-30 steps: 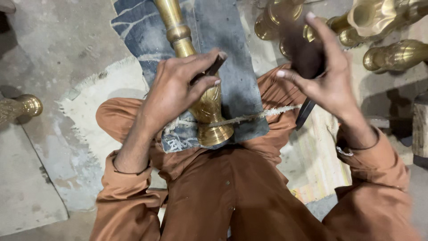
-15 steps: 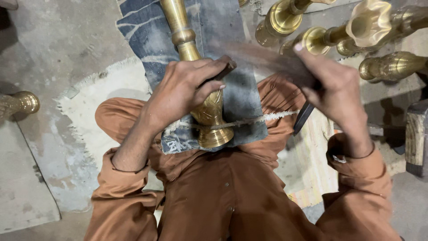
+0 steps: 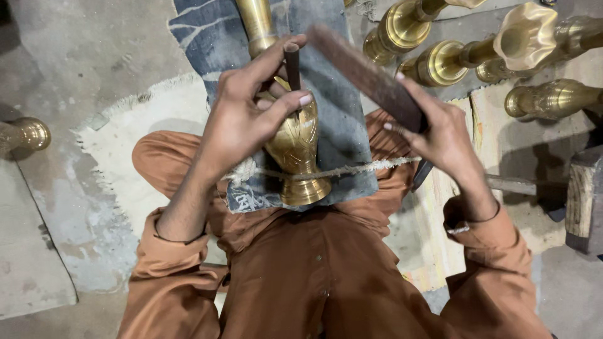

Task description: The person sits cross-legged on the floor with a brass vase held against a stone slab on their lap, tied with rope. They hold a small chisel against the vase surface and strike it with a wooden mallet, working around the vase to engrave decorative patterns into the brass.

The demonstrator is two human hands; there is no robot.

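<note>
Head view: left hand (image 3: pixel 251 119) pinches a dark punch (image 3: pixel 293 63) onto the brass vase (image 3: pixel 295 147); right hand (image 3: pixel 440 135) grips a wooden striker (image 3: pixel 364 75). A glancing blow could catch fingers or skid across the brass.

Concrete floor (image 3: pixel 75 75) w/ pale mat (image 3: pixel 125 144), brass vases (image 3: pixel 553 97), mallet (image 3: pixel 581 201).

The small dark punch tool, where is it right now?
In the head view, the punch stands pinched in the left hand, its tip on the brass vase lying on denim cloth across the lap.
</note>
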